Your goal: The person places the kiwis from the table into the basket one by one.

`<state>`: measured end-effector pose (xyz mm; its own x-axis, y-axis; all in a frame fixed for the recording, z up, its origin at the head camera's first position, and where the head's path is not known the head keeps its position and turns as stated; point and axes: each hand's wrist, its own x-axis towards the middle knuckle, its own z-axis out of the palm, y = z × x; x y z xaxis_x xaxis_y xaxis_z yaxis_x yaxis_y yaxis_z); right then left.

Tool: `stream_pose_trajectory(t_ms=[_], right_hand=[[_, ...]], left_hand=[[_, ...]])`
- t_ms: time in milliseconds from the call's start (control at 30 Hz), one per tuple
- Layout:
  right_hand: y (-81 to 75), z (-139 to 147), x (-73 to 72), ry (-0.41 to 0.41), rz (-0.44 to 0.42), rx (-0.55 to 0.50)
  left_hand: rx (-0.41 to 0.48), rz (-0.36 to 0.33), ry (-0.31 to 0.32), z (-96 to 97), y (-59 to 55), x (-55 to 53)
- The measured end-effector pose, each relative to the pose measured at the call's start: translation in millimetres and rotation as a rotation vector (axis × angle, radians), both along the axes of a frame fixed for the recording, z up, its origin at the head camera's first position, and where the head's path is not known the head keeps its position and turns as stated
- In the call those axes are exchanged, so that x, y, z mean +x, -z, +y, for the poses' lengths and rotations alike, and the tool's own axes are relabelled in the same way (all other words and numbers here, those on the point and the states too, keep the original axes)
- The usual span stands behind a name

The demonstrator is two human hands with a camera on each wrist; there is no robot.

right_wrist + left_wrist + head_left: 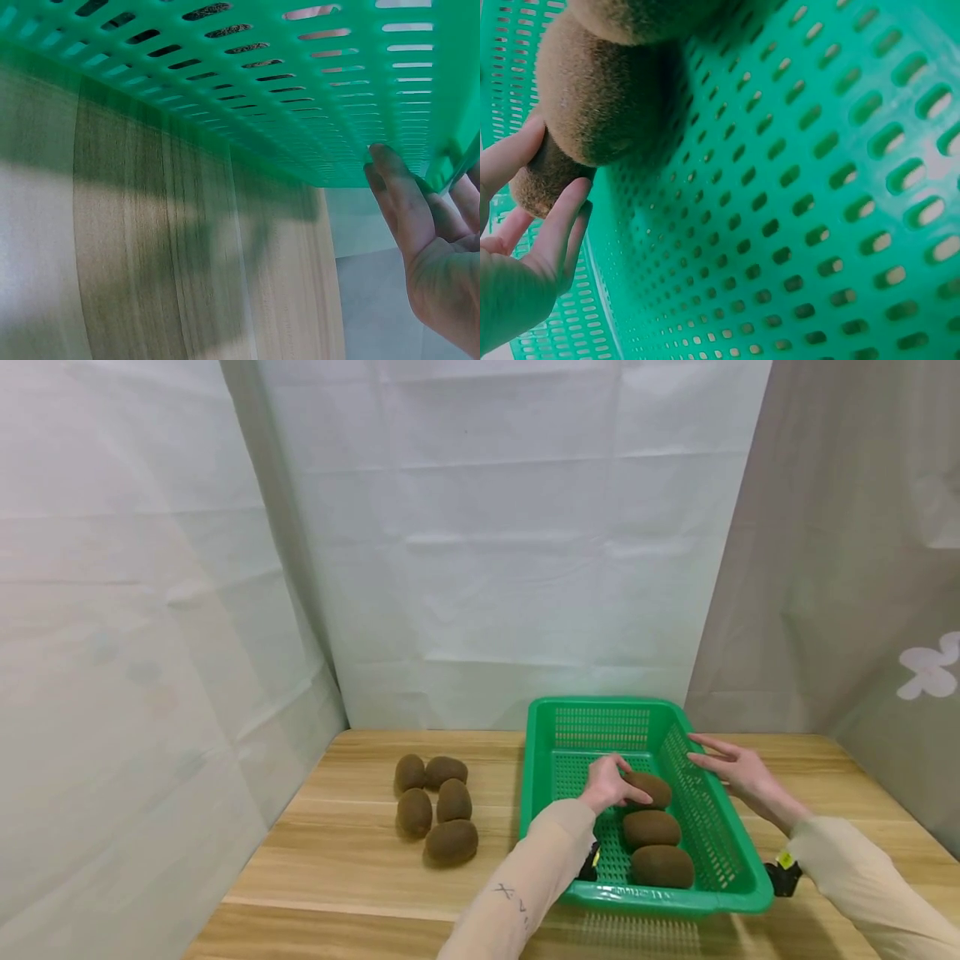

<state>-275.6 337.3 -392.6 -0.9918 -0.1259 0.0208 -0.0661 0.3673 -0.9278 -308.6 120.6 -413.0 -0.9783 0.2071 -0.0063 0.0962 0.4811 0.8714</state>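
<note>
In the head view my left hand reaches into a green plastic basket and holds a brown, fuzzy kiwi, the farthest of three in a row along the basket's right side. The left wrist view shows the thumb and fingers of that hand around the end of this kiwi. Nearer the front lie a second kiwi and a third. My right hand grips the basket's right rim; in the right wrist view its digits lie on both sides of the rim.
Several more kiwis lie grouped on the wooden table, left of the basket. Pale cloth hangs behind the table, with further sheets along both sides. The basket's far end stands close to the back cloth.
</note>
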Motion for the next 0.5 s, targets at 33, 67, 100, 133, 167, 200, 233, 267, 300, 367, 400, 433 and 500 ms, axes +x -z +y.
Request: stream_pose_trajectory(t_ms=[33,67,100,133,167,200,233,267,300,367,400,433,500], right_hand=[[-0.1,-0.2,0.5,0.001,0.000,0.000],[-0.1,-0.4,0.5,0.002,0.000,0.000],[-0.3,-0.6,0.8,0.001,0.002,0.000],[-0.3,-0.8,0.9,0.001,0.003,-0.003],[-0.4,-1.0,0.8,0.000,0.004,-0.003],[-0.4,-1.0,0.6,-0.001,0.005,-0.003],[-0.4,-1.1,0.5,-0.001,0.005,-0.004],[-0.4,-1.1,0.4,-0.001,0.006,-0.004],[-0.4,-1.1,0.4,0.000,0.006,-0.006],[-0.3,-1.0,0.7,0.003,0.005,-0.008],[-0.3,-0.8,0.8,0.004,0.007,-0.005],[-0.2,-0.7,1.0,0.005,0.006,-0.003],[-0.3,-0.5,1.3,0.003,0.004,-0.003]], left_hand=[[-0.008,0.004,0.000,0.3,0.7,0.0],[-0.014,0.005,0.001,0.7,1.5,-0.1],[-0.025,0.011,0.003,1.1,2.1,-0.2],[-0.028,0.012,0.007,1.2,2.8,-0.5],[-0.034,0.019,0.012,1.1,3.2,-0.8],[-0.038,0.024,0.015,1.1,4.0,-1.4],[-0.041,0.026,0.020,1.2,4.4,-1.8],[-0.046,0.028,0.029,1.1,4.8,-2.0],[-0.046,0.027,0.035,1.1,5.4,-2.3],[-0.049,0.014,0.048,1.2,6.5,-2.5],[-0.049,0.002,0.057,1.7,7.4,-2.6],[-0.046,-0.010,0.067,2.0,7.9,-2.5],[-0.033,-0.035,0.081,3.0,9.4,-2.8]])
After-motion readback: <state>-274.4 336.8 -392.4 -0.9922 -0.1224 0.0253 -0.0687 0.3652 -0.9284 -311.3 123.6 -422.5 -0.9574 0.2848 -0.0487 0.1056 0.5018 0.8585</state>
